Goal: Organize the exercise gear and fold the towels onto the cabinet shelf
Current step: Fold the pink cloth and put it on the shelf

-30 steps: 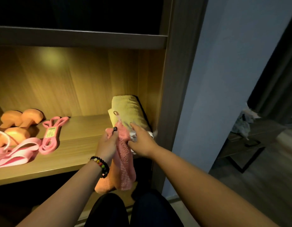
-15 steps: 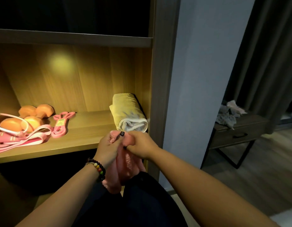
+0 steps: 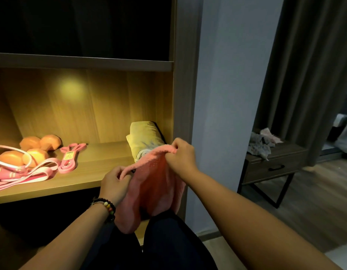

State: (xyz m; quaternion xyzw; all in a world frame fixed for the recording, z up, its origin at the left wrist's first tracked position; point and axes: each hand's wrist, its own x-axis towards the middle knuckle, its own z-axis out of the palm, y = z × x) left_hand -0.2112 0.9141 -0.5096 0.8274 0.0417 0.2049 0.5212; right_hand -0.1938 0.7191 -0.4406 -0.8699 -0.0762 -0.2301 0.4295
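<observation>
Both my hands pinch the pink towel by its top edge, left hand lower, right hand higher. It hangs in front of the shelf w/ the folded yellow towel right behind, dumbbells & pink bands off to the left.

The pink towel I held was nubby, matt terry cloth. The shelf was smooth wood grain with a soft sheen. The folded yellow towel looked plush; the dumbbells smooth, faintly glossy.
</observation>
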